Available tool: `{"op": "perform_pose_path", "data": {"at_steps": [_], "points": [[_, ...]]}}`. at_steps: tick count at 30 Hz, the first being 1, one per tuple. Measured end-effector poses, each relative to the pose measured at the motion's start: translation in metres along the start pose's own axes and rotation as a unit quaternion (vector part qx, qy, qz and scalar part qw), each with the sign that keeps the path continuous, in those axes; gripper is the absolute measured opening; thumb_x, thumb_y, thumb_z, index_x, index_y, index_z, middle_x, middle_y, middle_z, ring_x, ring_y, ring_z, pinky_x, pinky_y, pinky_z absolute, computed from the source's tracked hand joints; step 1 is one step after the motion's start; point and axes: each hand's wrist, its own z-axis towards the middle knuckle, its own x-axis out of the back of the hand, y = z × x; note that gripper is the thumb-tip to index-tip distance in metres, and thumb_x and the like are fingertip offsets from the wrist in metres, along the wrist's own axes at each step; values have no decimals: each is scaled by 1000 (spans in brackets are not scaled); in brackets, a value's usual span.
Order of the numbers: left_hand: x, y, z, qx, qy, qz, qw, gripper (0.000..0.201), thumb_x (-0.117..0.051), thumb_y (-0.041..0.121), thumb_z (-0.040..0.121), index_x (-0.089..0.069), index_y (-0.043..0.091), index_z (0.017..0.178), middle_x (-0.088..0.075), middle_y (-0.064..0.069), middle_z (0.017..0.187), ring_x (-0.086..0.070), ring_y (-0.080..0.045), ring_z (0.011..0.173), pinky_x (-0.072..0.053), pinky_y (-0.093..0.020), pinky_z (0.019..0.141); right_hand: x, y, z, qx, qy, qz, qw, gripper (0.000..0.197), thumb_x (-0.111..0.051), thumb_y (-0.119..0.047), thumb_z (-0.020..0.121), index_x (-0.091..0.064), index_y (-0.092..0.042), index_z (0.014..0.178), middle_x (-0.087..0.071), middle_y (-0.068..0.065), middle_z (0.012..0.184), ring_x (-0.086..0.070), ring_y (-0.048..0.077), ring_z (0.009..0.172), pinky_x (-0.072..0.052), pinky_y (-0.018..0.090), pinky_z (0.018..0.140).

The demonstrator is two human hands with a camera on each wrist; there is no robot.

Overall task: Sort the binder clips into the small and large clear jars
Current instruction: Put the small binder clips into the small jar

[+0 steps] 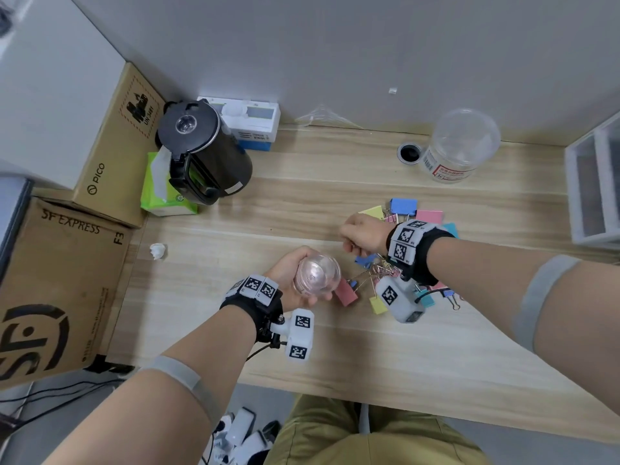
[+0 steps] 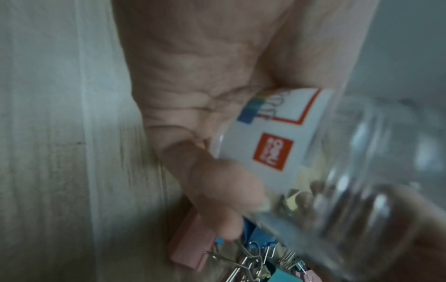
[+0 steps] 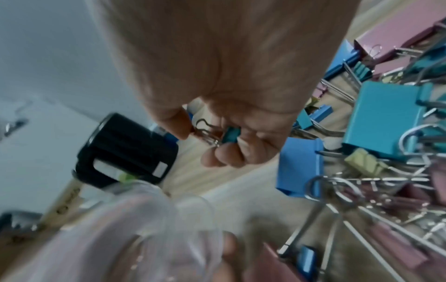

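My left hand [image 1: 295,280] grips the small clear jar [image 1: 317,276] just above the desk, its mouth tilted up; the jar's white label [image 2: 272,137] shows in the left wrist view. My right hand [image 1: 360,236] hovers a little right of the jar and pinches a small teal binder clip [image 3: 230,134] with its wire handles. A pile of coloured binder clips [image 1: 402,250], small and large, lies on the desk under and around my right wrist. The large clear jar [image 1: 458,147] stands open at the back right.
A black kettle [image 1: 204,152], a green tissue pack [image 1: 161,193] and cardboard boxes [image 1: 60,290] crowd the left side. A white drawer unit [image 1: 593,182] stands at the right edge. A cable hole [image 1: 409,152] sits beside the large jar. A crumpled paper scrap [image 1: 157,251] lies left.
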Motion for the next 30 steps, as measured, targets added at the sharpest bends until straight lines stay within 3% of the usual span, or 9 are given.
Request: {"op": "perform_pose_path", "data": {"at_steps": [2,5,9,12,16,19,24,27,30], "points": [[-2,4,1,1,32,-13,999,39,-50,34,93,-71,1,98,-72,-19,89,-65,-30,63,-43,-23,37,3,-11,-4,-10,-36,64,997,22,-43,-12,93,-53,-6,74,-60,11,71,-47,18,50,-32,25,43],[-8,10,3,15,62,-22,998,41,-49,37,94,-70,4,104,-73,-16,86,-65,-30,61,-46,-22,37,3,-27,-15,18,-76,24,997,16,-52,-14,90,-59,-10,76,-64,6,71,-52,16,50,-34,23,43],[-14,15,4,2,85,-11,996,40,-47,38,97,-71,7,98,-74,-11,80,-67,-28,62,-46,-22,40,-2,-38,-26,33,-102,-101,989,16,-60,-25,87,-70,-13,93,-75,5,78,-67,14,68,-54,30,70],[-15,14,4,6,82,-6,997,43,-45,40,97,-70,5,100,-73,-12,81,-68,-27,62,-47,-22,41,-2,-37,-31,26,-126,-61,990,24,-54,-13,92,-68,-4,109,-75,7,73,-69,22,71,-57,33,77],[-14,11,2,4,79,-12,997,39,-50,37,93,-72,6,98,-71,-14,81,-67,-28,58,-44,-21,39,4,-26,-31,76,-49,-30,995,18,-54,-4,89,-70,-7,94,-75,0,78,-70,17,62,-55,28,59],[-11,6,1,3,74,-10,997,38,-53,37,91,-73,5,95,-72,-15,82,-66,-31,64,-42,-21,40,6,-4,-27,90,15,-89,992,12,-63,-4,82,-70,-12,86,-71,2,73,-65,12,60,-53,25,61],[-8,-4,-1,9,9,45,999,37,-51,39,92,-69,6,97,-69,-15,87,-68,-29,67,-40,-23,41,-4,29,-31,89,-67,-359,927,28,-71,-16,73,-64,-28,97,-66,-13,84,-63,11,76,-52,24,64],[-13,-8,-3,22,-15,78,997,37,-51,39,93,-71,9,95,-71,-14,86,-69,-28,67,-40,-22,42,-19,40,-28,137,-59,-411,899,30,-74,-22,73,-59,-31,98,-60,-11,88,-59,15,80,-44,26,61],[-16,-11,1,36,-34,93,994,38,-52,40,92,-74,9,94,-72,-13,92,-69,-27,69,-41,-23,43,-27,48,-25,157,-40,-426,890,33,-71,-27,80,-58,-25,110,-57,-2,103,-59,21,93,-51,35,74]]}}
